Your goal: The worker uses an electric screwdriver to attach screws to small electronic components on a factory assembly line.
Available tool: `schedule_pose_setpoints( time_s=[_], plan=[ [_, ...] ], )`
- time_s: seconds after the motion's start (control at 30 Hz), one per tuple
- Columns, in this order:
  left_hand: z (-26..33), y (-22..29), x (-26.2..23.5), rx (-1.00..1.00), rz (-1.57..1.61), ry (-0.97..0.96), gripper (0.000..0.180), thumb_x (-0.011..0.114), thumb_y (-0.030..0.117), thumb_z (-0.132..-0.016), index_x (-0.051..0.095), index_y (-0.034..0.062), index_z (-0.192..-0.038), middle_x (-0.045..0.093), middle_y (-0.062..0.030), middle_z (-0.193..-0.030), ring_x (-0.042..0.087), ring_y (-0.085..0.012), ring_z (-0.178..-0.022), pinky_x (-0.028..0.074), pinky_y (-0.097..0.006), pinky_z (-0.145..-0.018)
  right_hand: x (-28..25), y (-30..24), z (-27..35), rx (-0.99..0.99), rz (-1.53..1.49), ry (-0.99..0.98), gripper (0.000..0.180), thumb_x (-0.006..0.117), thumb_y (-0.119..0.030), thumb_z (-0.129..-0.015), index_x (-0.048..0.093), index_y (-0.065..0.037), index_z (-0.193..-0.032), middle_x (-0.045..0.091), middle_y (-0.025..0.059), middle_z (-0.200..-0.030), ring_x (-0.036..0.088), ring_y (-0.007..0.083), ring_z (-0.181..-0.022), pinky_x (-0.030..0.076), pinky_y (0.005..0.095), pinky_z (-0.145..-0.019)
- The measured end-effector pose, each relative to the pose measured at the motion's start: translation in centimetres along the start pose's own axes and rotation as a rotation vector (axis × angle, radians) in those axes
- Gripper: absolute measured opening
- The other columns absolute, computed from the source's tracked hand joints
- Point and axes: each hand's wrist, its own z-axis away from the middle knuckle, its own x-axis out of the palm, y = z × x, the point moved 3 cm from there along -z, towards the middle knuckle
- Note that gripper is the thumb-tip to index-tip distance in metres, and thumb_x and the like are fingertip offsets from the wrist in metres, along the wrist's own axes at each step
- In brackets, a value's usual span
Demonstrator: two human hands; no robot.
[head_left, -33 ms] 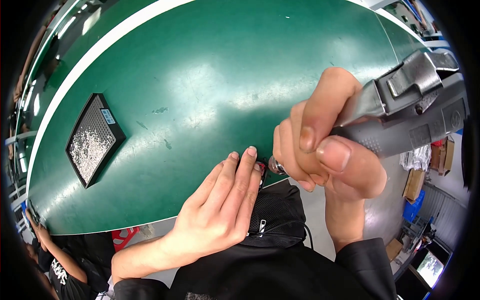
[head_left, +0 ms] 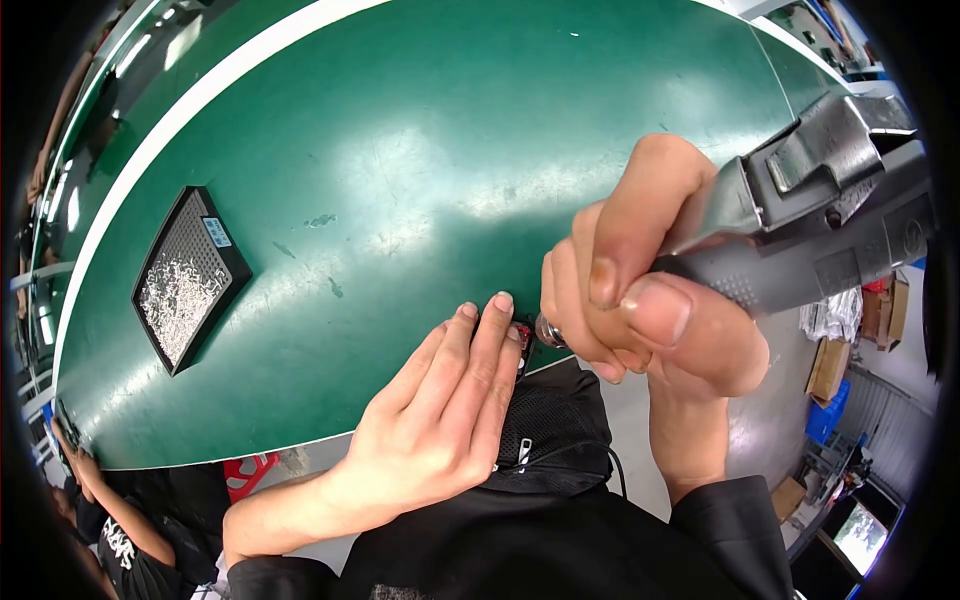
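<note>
as i judge it, the step in hand is to steady a small part with one hand and apply a tool to it with the other. the right hand (head_left: pixel 640 290) is clenched around a grey tool (head_left: pixel 790 265), which has a metal lever (head_left: pixel 830 150) on its upper side. a round metal end (head_left: pixel 547 332) comes out below this fist, probably the front of the tool. the small red and black part (head_left: pixel 524 338) is at the near edge of the green surface (head_left: pixel 400 100), just beside this end; i cannot tell if they touch. the left hand (head_left: pixel 430 420) lies over the part with straight fingers close together; its thumb is hidden, so i cannot tell if it grasps or only presses. the next move calls for, i think, a calm left hand and a well-aligned metal end.

about the containers: a black tray (head_left: pixel 238 270) stands near the left edge of the surface, well apart from both hands. many small silvery pieces (head_left: pixel 180 300) lie loose in its nearer portion, while its farther portion shows a dotted bottom. a black mesh pouch (head_left: pixel 565 420) with a zipper is beside the near edge; its content is not visible.
</note>
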Motion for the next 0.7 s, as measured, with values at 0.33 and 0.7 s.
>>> schedule_pose_setpoints(
  time_s=[0.33,0.7],
  plan=[
    [-0.2,0.0,-0.4,0.004,0.019,0.013,0.04,0.06,0.009,-0.069,0.064,-0.01,-0.104,0.062,-0.0232,-0.115,0.061,-0.0296,-0.1,0.052,-0.036,-0.088,1.0,0.5,0.3,-0.001,-0.04,0.051,0.018,0.063,-0.009,-0.082,0.047,-0.002,-0.082,0.045,0.0042,-0.054,0.043,0.0117,-0.04,0.033,0.0253,-0.038],
    [-0.5,-1.9,-1.7,0.136,0.178,-0.011,0.02,0.059,0.01,-0.078,0.06,-0.0044,-0.092,0.059,-0.0189,-0.119,0.056,-0.0275,-0.109,0.048,-0.034,-0.092,1.1,0.0,1.0,-0.057,-0.138,-0.123,0.016,0.064,-0.009,-0.081,0.05,-0.002,-0.08,0.048,0.0048,-0.053,0.046,0.0134,-0.041,0.035,0.0268,-0.04]
  ],
)
